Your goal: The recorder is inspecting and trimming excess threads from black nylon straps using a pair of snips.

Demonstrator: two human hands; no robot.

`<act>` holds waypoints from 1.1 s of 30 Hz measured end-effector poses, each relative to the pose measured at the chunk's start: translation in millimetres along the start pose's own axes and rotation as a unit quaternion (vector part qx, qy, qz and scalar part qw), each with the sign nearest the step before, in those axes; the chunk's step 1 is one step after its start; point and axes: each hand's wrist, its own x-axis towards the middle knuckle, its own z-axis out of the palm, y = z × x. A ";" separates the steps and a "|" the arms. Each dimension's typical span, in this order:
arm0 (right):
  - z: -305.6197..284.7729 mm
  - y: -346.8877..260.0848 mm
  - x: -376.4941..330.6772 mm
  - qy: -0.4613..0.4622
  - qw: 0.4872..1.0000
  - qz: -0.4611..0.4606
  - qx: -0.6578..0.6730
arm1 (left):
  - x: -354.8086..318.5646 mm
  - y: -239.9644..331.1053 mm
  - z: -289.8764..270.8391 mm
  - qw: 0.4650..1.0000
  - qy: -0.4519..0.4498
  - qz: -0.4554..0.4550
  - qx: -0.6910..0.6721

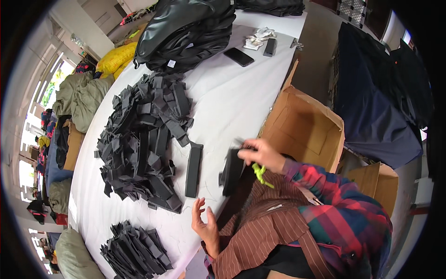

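Observation:
My right hand [262,156], slightly blurred, is closed with its fingertips at the top end of a dark fabric strip stack [232,173] by the table's near edge. A small dark thing pokes out at the fingertips, too smeared to name. Just below this hand hangs a yellow-green cord [262,176]. My left hand [205,223] is raised at the table edge, fingers apart and holding nothing. A single dark folded strip [193,170] lies flat just beyond it. Farther left spreads a large loose heap of dark strips [139,139].
A tidier pile of dark strips [135,251] lies at the near left. Black shiny bags [186,37] stand at the far end, near a phone [239,56], a small dark block [270,47] and a white cloth [259,38]. An open cardboard box [306,125] adjoins the table's right edge.

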 end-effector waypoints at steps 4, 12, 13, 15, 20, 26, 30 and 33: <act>-51.7 -20.7 35.5 0.119 0.979 0.040 0.159 | 0.0 -37.8 -11.3 0.997 0.010 -0.055 -0.052; -227.0 -92.9 194.0 0.377 0.906 -0.187 -0.044 | -5.6 -29.2 11.4 0.989 -0.043 -0.127 -0.062; -255.0 -98.2 214.7 0.407 0.891 -0.195 -0.049 | -5.1 -30.6 13.3 0.988 -0.057 -0.130 -0.056; -269.5 -91.6 240.9 0.427 0.876 -0.210 -0.078 | -2.8 -27.8 16.9 0.988 -0.052 -0.134 -0.049; -120.0 -39.2 214.2 0.147 0.967 -0.130 -0.162 | -4.4 -40.7 4.9 0.992 0.003 -0.127 0.004; 1.1 31.7 128.4 -0.025 0.909 -0.246 -0.334 | 23.3 -31.9 -10.9 0.994 -0.005 -0.038 0.101; 40.7 55.3 102.9 -0.088 0.906 -0.248 -0.332 | 51.5 -41.4 -40.9 0.992 0.034 -0.025 0.117; 53.9 77.8 96.7 -0.024 0.891 -0.251 -0.378 | 69.9 -55.1 -68.7 0.992 0.101 -0.040 0.067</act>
